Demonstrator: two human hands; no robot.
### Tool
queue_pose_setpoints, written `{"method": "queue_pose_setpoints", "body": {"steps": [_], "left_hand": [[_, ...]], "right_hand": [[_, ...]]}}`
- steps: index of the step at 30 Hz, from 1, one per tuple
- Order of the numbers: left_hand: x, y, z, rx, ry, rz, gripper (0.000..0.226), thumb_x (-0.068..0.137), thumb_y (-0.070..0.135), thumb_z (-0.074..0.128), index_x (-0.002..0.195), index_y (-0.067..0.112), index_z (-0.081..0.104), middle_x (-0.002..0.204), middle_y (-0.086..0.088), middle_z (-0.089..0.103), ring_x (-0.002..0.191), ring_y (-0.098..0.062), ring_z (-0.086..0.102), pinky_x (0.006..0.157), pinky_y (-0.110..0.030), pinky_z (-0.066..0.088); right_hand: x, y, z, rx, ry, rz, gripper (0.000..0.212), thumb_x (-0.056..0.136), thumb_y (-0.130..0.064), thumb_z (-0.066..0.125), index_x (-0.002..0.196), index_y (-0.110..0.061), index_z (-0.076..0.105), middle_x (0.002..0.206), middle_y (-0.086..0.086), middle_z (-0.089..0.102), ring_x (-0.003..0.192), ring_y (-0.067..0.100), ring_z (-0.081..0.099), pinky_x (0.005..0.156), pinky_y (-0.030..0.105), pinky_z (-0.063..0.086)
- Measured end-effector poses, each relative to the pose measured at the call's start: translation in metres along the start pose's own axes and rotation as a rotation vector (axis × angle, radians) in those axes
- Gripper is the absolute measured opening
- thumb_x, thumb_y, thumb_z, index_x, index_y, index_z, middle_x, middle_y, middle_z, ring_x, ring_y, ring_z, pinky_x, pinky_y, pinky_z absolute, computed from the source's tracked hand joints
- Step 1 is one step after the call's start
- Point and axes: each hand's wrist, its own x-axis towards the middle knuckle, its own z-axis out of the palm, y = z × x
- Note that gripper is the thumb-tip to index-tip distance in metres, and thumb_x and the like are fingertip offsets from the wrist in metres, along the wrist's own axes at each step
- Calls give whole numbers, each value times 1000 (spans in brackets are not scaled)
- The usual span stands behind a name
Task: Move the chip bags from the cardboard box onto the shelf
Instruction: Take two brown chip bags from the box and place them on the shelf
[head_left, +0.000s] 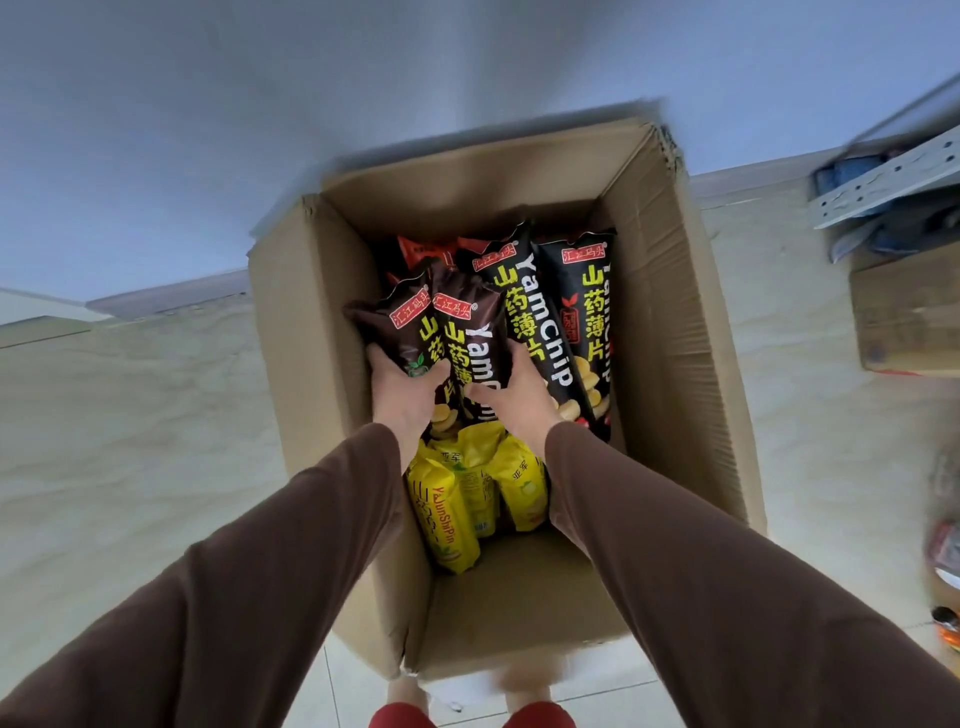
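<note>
Two brown bags (441, 332) — between left hand (402, 387), right hand (519, 397) grip.

Left hand (402, 387) and right hand (519, 395) grip brown chip bags (447, 327) inside cardboard box (675, 332).

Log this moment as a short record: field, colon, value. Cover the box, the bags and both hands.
container: open cardboard box on a pale floor
held: two dark brown chip bags, side by side, raised above the rest
left hand: grips the left one from the side
right hand: grips the right one from the side
still in box: black YamChip bags leaning on the right wall; yellow bags nearest the person; red bags at the far end
shelf: metal rack at upper right, blurred
</note>
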Motion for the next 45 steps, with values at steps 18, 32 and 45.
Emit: {"method": "queue_pose_setpoints", "body": {"steps": [18,32,45], "left_hand": [[-48,96,-43,-35,-107,264,47,75,21,89,113,26,62,104,13,74,93,-4,73,86,-28,58],[-347,363,-129,14,-388,634,73,69,21,92,133,15,56,121,1,73,107,-14,71,93,-36,56],[-635,453,-107,100,-762,1050,60,79,23,85,132,20,57,119,9,71,103,-3,69,87,-26,52]], "right_hand": [[-55,-50,-68,258,62,-69,76,61,-40,92,128,-32,57,115,-11,75,105,11,72,96,46,57],[-349,-266,-263,289,115,-328,73,73,-14,90,136,-18,53,123,-1,73,106,17,73,89,37,54],[-656,-275,-388,416,523,-521,64,77,-22,88,133,-25,57,120,-8,74,105,11,72,93,34,55]]}}
